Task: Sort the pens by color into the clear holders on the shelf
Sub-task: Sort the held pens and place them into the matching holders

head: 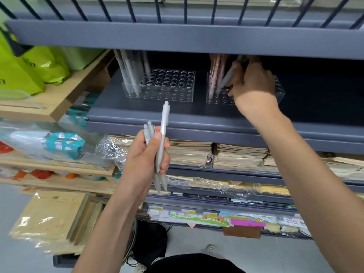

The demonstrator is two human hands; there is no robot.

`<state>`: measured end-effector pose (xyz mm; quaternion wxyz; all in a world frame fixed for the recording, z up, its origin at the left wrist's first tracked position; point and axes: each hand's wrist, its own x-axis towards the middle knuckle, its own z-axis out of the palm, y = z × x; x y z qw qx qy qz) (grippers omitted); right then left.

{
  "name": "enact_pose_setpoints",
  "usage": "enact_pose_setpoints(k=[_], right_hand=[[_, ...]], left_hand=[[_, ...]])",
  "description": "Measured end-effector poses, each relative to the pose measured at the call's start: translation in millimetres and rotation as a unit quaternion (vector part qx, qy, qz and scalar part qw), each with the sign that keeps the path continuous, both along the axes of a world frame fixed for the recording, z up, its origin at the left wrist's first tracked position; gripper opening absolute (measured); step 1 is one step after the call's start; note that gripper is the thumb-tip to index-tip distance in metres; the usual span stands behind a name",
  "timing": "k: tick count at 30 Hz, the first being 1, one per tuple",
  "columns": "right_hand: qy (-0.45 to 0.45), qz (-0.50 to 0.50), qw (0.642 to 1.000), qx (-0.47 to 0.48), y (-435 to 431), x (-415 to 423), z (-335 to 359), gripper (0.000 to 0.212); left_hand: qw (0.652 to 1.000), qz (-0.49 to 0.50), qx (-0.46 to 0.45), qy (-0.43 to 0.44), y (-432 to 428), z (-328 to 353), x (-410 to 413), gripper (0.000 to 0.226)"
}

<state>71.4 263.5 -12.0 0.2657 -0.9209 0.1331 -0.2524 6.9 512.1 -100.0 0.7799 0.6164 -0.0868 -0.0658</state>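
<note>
Grey pens [131, 75] crowd left holder's [173, 89] left edge.

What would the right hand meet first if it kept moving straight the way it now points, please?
Probably the pink patterned pens standing in the clear plastic holder, just past the right hand and the grey pen it holds; depth is unclear.
</note>
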Motion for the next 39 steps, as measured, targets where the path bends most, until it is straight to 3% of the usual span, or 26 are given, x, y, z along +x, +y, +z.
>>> enact_pose_setpoints(k=[5, 9, 14, 17, 19, 22, 26, 30, 39], right_hand=[[-0.184, 0.043, 0.965, 0.183, 15, -20, -21, 0.004], [-0.260, 0.017, 0.943, 0.206, 44, -32, -33, 0.014], [-0.227, 0.082, 0.952, 0.191, 96, -14, -32, 0.006], [-0.221, 0.107, 0.952, 0.181, 117, 9, -25, 0.023], [-0.197, 0.127, 0.957, 0.172, 130, 25, -23, 0.006], [-0.170, 0.109, 0.969, 0.141, 140, 45, -17, 0.005], [-0.110, 0.110, 0.983, 0.094, 149, 64, -7, 0.029], [-0.057, 0.097, 0.994, -0.005, 152, 77, -6, 0.030], [0.006, 0.117, 0.988, -0.103, 157, 96, 4, 0.035]], left_hand=[[1.000, 0.006, -0.022, 0.010, 16, 2, 0, 0.019], [0.999, 0.016, -0.034, 0.027, 30, 3, 2, 0.019], [0.998, 0.016, -0.053, 0.030, 52, 3, 7, 0.017], [0.998, 0.014, -0.051, 0.023, 66, 2, 8, 0.013], [0.998, 0.017, -0.047, 0.025, 75, 2, 9, 0.011], [0.999, 0.017, -0.037, 0.029, 87, 1, 10, 0.010], [0.999, 0.012, -0.032, 0.024, 102, 2, 13, 0.007], [0.999, 0.013, -0.031, 0.028, 113, -1, 17, 0.008], [0.999, -0.019, -0.026, 0.044, 118, -1, 20, 0.007]])
